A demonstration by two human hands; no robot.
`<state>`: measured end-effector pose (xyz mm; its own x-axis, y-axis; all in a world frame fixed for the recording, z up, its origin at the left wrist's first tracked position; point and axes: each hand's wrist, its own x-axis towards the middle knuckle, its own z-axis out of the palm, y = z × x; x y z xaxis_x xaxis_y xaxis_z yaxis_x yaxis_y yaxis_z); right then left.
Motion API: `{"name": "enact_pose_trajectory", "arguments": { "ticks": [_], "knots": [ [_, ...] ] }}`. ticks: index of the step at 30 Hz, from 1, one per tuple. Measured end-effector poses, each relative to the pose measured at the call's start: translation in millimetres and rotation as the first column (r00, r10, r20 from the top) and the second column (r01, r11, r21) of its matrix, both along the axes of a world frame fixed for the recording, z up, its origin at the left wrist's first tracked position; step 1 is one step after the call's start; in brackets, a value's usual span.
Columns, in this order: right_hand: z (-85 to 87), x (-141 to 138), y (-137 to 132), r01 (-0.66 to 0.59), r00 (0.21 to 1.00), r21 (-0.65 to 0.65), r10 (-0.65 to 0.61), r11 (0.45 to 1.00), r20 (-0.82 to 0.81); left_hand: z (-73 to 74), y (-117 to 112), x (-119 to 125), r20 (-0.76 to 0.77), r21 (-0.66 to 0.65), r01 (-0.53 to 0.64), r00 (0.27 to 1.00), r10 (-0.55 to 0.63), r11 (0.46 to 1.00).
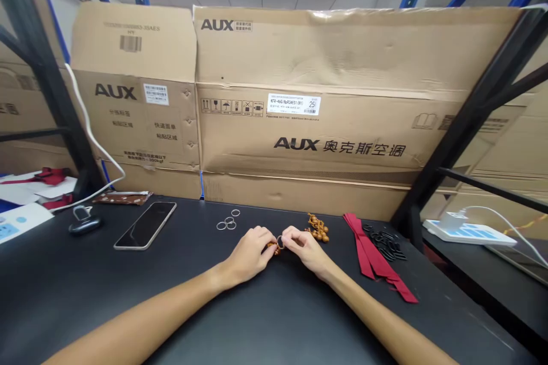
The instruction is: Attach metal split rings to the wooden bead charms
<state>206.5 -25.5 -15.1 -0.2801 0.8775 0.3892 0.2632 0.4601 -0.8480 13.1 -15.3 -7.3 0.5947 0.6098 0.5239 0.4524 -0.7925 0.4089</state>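
Note:
Both hands meet over the middle of the black table. My left hand (253,251) is closed on a small brown beaded charm (276,249), mostly covered by the fingers. Between the two hands a metal key ring (280,242) stands up on edge, and my right hand (307,250) pinches it at its right side. Ring and charm touch or lie very close; whether they are joined I cannot tell. Several loose key rings (226,223) lie to the left. Beyond my right hand sits a pile of brown beaded charms (318,229).
Red ribbon strips (377,259) and a heap of black clips (385,242) lie at the right. On the left are a phone (146,226), a dark small object (84,222) and a brown packet (123,198). Cardboard (342,68) walls the back; black posts (475,102) flank it.

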Motion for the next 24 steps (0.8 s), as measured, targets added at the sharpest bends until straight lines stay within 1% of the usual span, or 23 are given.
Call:
{"name": "enact_pose_trajectory", "arguments": {
  "ticks": [2,4,8,11,13,18,21,24],
  "knots": [
    [2.0,1.0,-0.3,-0.027,1.0,-0.016,0.027,1.0,0.002,-0.6,-2.1,0.4,-0.068,0.088,-0.011,0.998,0.017,0.996],
    [3.7,1.8,-0.7,-0.052,0.999,-0.03,0.053,0.998,0.014,-0.8,-3.2,0.8,-0.105,0.14,-0.014,0.994,0.029,0.99],
    [3.9,2.1,-0.2,-0.098,0.994,-0.055,0.1,0.994,0.041,1.4,-5.3,1.3,-0.137,0.196,-0.004,0.99,0.031,0.981],
    [1.8,1.6,0.6,-0.099,0.995,-0.052,0.1,0.994,0.025,3.1,-6.5,1.2,-0.144,0.227,0.004,0.989,0.03,0.974],
    [0.7,1.7,0.7,-0.095,0.995,-0.037,0.096,0.995,0.011,2.9,-5.8,1.0,-0.117,0.212,-0.012,0.992,0.038,0.977],
    [-0.4,3.8,0.5,-0.134,0.991,-0.024,0.134,0.991,0.008,-0.2,-1.4,0.4,-0.026,0.103,-0.065,0.997,0.068,0.992],
    [-0.2,4.6,0.5,-0.143,0.99,-0.041,0.143,0.989,0.002,0.1,-0.2,0.0,0.007,0.037,-0.07,0.998,0.069,0.997],
    [1.1,4.2,-0.4,-0.146,0.989,-0.057,0.146,0.988,-0.006,1.5,0.0,-0.4,0.023,-0.003,-0.068,0.997,0.068,0.998]
  ]
}}
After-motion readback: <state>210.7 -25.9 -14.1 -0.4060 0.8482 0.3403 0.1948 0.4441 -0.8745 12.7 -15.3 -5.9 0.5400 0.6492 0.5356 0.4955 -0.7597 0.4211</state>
